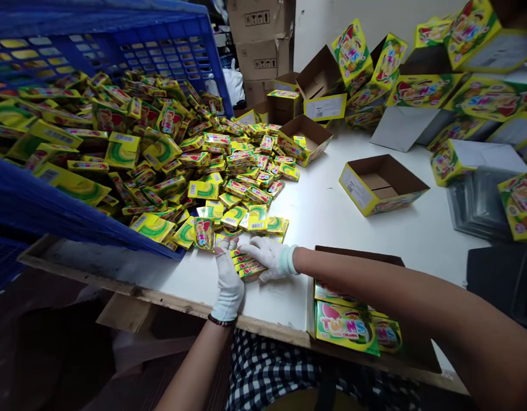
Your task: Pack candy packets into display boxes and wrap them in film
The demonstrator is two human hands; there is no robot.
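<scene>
Both of my hands wear white gloves and meet at the front of the white table. Between them is a short row of small yellow-green candy packs [248, 265], standing side by side. My left hand [228, 279] closes on the row's left end, fingertips partly hidden. From the right, my right hand [270, 258] presses its fingers against the other end. Just beyond my hands lies a large loose heap of the same packs [242, 171], spilling from a tipped blue plastic crate [178, 43].
An open brown carton [311, 297] holding "TWINS" boxes [344, 326] sits below my right forearm. One open display box [381, 185] stands right of centre, another [306, 137] beside the heap. More display boxes [426, 91] pile up at back right, near clear plastic trays [479, 202].
</scene>
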